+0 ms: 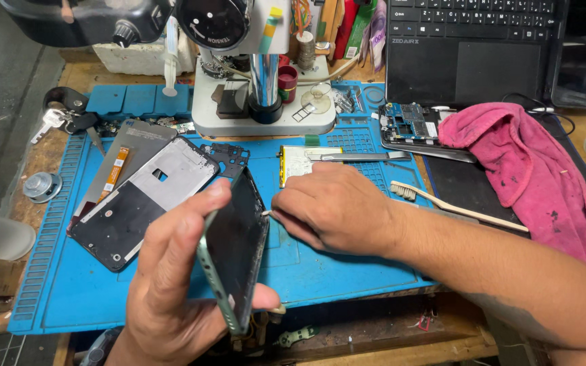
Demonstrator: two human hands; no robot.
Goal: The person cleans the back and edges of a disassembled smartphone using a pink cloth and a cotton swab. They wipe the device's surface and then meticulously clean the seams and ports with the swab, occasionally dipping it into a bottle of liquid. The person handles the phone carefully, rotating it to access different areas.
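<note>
My left hand [178, 285] grips a phone frame with a green rim [233, 244], held on edge above the blue work mat [320, 264]. My right hand [337, 207] rests on the mat just right of the phone, fingers closed on a thin tool whose pale tip [266, 213] touches the phone's edge. Most of the tool is hidden in the fist. A phone display panel [145, 200] lies face down on the mat to the left. A battery [300, 161] lies beyond my right hand.
A microscope stand [263, 102] rises at the mat's back. A pink cloth [534, 173], a toothbrush [456, 207], a circuit board [408, 122] and a laptop [473, 47] sit to the right. Keys [55, 118] and a small round speaker [41, 184] lie at the left.
</note>
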